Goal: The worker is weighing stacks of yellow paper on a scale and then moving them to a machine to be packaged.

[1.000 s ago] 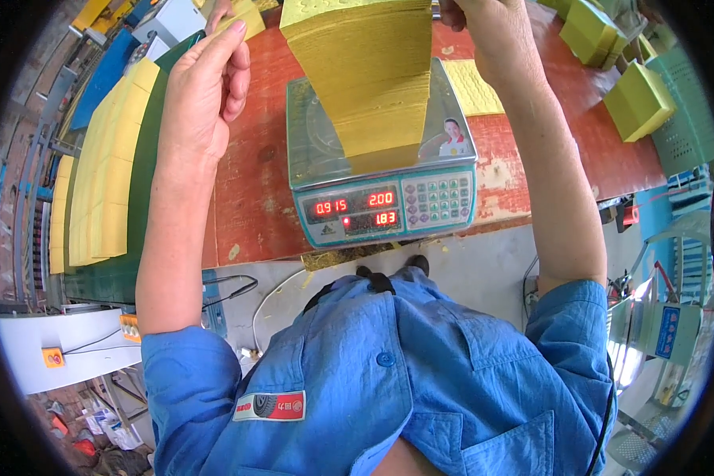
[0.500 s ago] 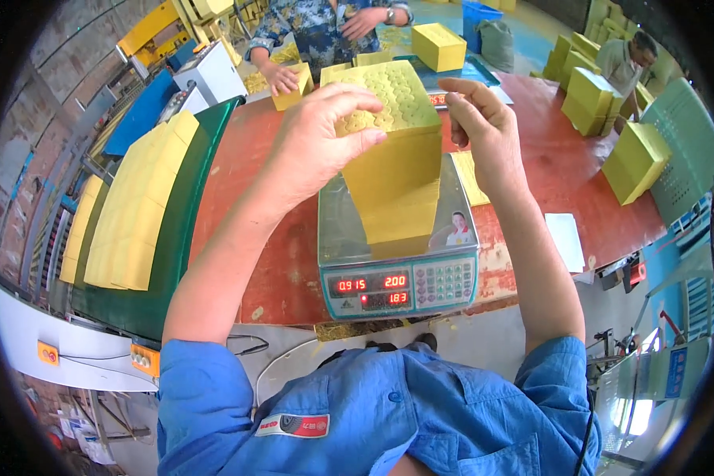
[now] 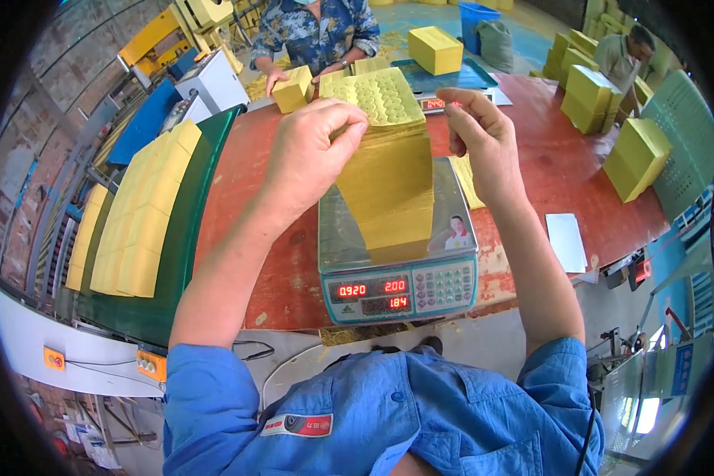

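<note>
A tall stack of yellow paper (image 3: 385, 186), its top sheet punched with rows of rounded patterns, stands on the metal pan of a digital scale (image 3: 401, 287) with a lit red display. My left hand (image 3: 313, 151) is closed at the stack's upper left edge, thumb against the curled fingers, nothing showing in it. Right of the stack, apart from it, my right hand (image 3: 484, 139) is held up with its fingers curled in toward the thumb, and nothing shows in it either.
Across the red table (image 3: 250, 214), a co-worker in camouflage (image 3: 321, 36) handles a yellow paper block (image 3: 293, 89). A second scale (image 3: 444, 75) and a yellow block (image 3: 435, 49) are behind my stack. Yellow stacks (image 3: 147, 214) line the green surface at left; a white sheet (image 3: 566, 242) lies right.
My left hand has closed from a spread grip round the stack's top corner and shifted slightly left. The scale's reading has changed. The co-worker's second hand has come down toward the small block.
</note>
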A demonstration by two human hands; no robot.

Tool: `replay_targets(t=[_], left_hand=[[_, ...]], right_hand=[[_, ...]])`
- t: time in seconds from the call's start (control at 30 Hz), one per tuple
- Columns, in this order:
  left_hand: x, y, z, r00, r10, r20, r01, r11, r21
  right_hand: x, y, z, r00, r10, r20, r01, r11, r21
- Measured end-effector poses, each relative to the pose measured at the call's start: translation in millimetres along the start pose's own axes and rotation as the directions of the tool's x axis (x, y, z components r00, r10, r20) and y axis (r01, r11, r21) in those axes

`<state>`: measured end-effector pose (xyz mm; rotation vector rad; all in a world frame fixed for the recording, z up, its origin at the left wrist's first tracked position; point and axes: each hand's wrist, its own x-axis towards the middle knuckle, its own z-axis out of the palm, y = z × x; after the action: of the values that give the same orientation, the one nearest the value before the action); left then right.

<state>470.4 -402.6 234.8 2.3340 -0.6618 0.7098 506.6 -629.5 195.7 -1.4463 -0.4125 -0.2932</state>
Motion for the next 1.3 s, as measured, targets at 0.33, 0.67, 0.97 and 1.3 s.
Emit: replay_targets(t=[0.33, 0.67, 0.97, 1.3], left_hand=[[-2, 36, 6, 0.933, 0.248, -0.26, -0.232, 0.968, 0.091], [-20, 102, 89, 0.855, 0.518, -0.019, -0.512, 0.85, 0.126], [-2, 94, 62, 0.807, 0.375, -0.456, -0.42, 0.908, 0.002], [-30, 85, 28, 0.728, 0.283, -0.624, -0.351, 0.936, 0.015]], right_hand=[[-23, -24, -18, 0.996, 0.09, 0.009, -0.09, 0.973, 0.215], [-77, 9, -133, 0.934, 0.34, -0.108, -0.292, 0.903, 0.315], [-163, 160, -238, 0.76, 0.614, -0.215, -0.624, 0.781, 0.022], [-128, 103, -207, 0.981, 0.185, -0.053, -0.16, 0.629, -0.761]])
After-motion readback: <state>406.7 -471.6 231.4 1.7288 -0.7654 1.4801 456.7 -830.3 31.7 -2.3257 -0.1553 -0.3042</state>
